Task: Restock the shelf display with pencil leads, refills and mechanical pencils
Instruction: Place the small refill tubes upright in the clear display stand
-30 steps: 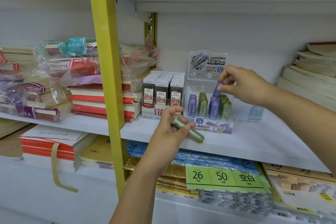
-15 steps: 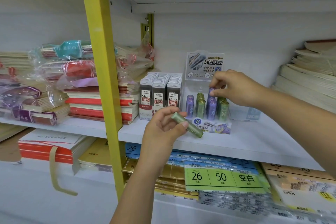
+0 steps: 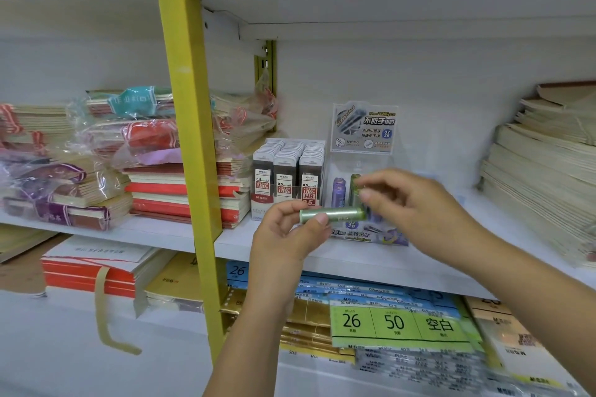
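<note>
R hand off display, meets L hand w/ green tube (white shelf).

Yellow post: painted metal, smooth, slight sheen. Shelf board right of the post: white, matt, smooth. Notebook bundles left of the post: paper in crinkled clear film, glossy glare. Just right of the post, lead cases: hard plastic. Further right, display stand: clear glossy plastic. Green tube and purple tubes: translucent plastic, soft shine. Paper stacks far right of the post: cream, matt. Loose-leaf packs below right: glossy film.
</note>
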Demonstrator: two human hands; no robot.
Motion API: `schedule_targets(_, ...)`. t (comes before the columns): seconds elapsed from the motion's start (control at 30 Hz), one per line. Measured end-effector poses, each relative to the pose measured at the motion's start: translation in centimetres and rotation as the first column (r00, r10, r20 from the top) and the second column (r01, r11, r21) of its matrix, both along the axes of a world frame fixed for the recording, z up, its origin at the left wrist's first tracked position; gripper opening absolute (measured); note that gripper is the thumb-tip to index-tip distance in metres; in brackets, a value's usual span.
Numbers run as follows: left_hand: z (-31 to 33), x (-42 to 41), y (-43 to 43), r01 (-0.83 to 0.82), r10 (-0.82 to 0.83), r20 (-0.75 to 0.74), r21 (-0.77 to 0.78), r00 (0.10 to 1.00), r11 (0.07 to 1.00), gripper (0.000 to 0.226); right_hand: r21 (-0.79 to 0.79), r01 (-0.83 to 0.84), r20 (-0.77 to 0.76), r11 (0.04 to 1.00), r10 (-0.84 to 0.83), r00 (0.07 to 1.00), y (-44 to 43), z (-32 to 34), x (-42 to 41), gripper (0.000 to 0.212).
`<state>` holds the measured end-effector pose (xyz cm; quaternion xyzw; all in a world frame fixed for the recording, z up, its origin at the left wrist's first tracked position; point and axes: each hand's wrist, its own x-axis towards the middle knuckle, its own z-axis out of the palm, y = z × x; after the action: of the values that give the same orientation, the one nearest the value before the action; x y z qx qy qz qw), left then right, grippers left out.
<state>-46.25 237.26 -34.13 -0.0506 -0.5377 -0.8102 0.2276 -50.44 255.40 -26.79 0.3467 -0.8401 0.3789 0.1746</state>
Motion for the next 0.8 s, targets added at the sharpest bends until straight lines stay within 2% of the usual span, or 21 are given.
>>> schedule_targets(0.1, 0.1, 0.2, 0.5, 0.008, -0.008, -0.006, 0.023, 1.0, 1.0, 0.039, -0.136, -0.067, 0.217, 0.988, 0.096, 0.971, -0.4, -1.3, 1.1, 0.02)
schedule_targets(0.2, 0.1, 0.2, 0.6, 0.023, -0.023, 0.012, 0.004, 1.0, 1.0, 0.036, -0.347, -0.037, 0.296, 0.937, 0.147, 0.944, -0.4, -1.5, 1.1, 0.018)
schedule_targets(0.27, 0.1, 0.2, 0.7, 0.005, -0.004, 0.02, -0.067, 1.0, 0.998, 0.031, -0.437, -0.01, 0.329, 0.899, 0.17, 0.929, -0.2, -1.4, 0.9, 0.016)
schedule_targets(0.33, 0.1, 0.0, 0.8, -0.063, 0.066, 0.014, -0.16, 0.998, 0.985, 0.025, -0.467, -0.015, 0.362, 0.884, 0.207, 0.909, -0.1, -1.2, 0.9, 0.019)
schedule_targets(0.4, -0.2, -0.2, 1.0, -0.169, 0.175, -0.004, -0.282, 0.985, 0.944, 0.016, -0.426, -0.014, 0.353, 0.905, 0.18, 0.918, -0.1, -0.9, 0.6, 0.022)
schedule_targets(0.47, -0.5, -0.6, 1.1, -0.278, 0.287, -0.052, -0.46, 0.957, 0.843, 0.019, -0.407, 0.031, 0.261, 0.913, 0.084, 0.962, 0.1, -0.1, -0.1, 0.024)
schedule_targets(0.6, -1.3, -1.2, 1.2, -0.41, 0.372, -0.227, -0.728, 0.9, 0.549, 0.038, -0.401, 0.109, 0.026, 0.91, -0.107, 0.994, 0.8, 3.4, -3.8, 0.029)
schedule_targets(0.67, -1.8, -1.5, 1.1, -0.442, 0.358, -0.302, -0.792, 0.884, 0.421, 0.037, -0.251, 0.181, -0.044, 0.951, -0.198, 0.979, 0.6, 4.6, -5.9, 0.023)
schedule_targets(0.73, -2.2, -1.8, 0.9, -0.459, 0.348, -0.342, -0.817, 0.873, 0.349, 0.033, -0.086, 0.244, -0.087, 0.966, -0.251, 0.964, 0.1, 5.0, -7.4, 0.019)
schedule_targets(0.8, -2.3, -2.0, 0.9, -0.467, 0.348, -0.362, -0.834, 0.865, 0.293, 0.032, 0.029, 0.239, -0.074, 0.971, -0.236, 0.969, -0.5, 5.2, -8.4, 0.017)
